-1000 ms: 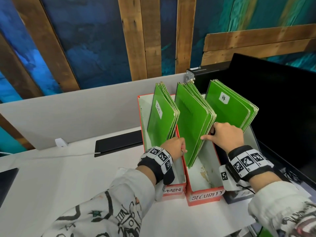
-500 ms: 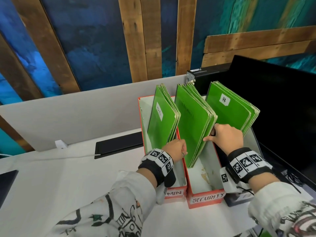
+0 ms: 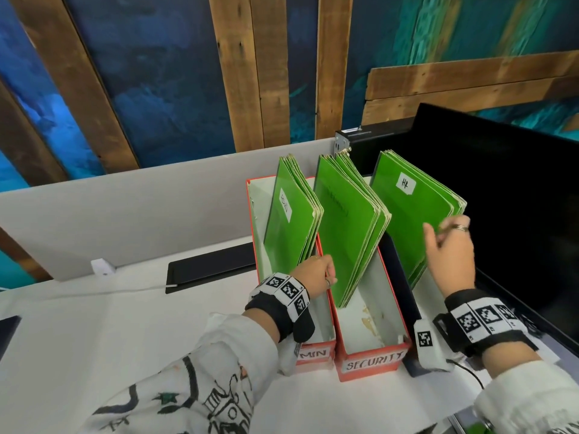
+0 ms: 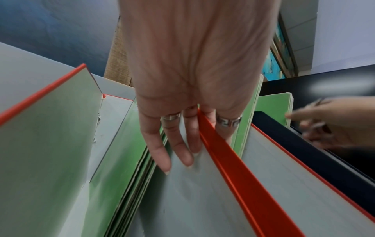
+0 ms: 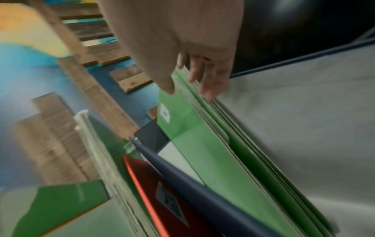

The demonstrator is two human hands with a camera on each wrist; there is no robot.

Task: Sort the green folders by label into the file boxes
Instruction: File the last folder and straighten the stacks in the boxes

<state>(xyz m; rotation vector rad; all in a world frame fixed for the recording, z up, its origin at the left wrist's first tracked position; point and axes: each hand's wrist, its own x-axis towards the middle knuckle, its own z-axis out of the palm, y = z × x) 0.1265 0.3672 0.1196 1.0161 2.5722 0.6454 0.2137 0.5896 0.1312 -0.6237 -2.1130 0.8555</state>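
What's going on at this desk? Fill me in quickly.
A person is sorting flat green paper folders into three upright file boxes. The left hand rests over the shared wall of the two red cardboard boxes, one labelled SECURITY, fingers straight. The right hand holds the edge of the stack of green folders labelled HR in the dark box at the right.

In front of me is a white desk top (image 3: 94,339), backed by a grey partition panel (image 3: 125,214). On it, side by side and touching: a red cardboard file box (image 3: 316,355) labelled "…MIN", a red cardboard file box labelled "SECURITY" (image 3: 372,364) and a dark navy file box (image 3: 410,368). Left of them lie a flat black rectangular pad (image 3: 210,267), a small white plug block (image 3: 101,266) and its thin white cable (image 3: 134,289).
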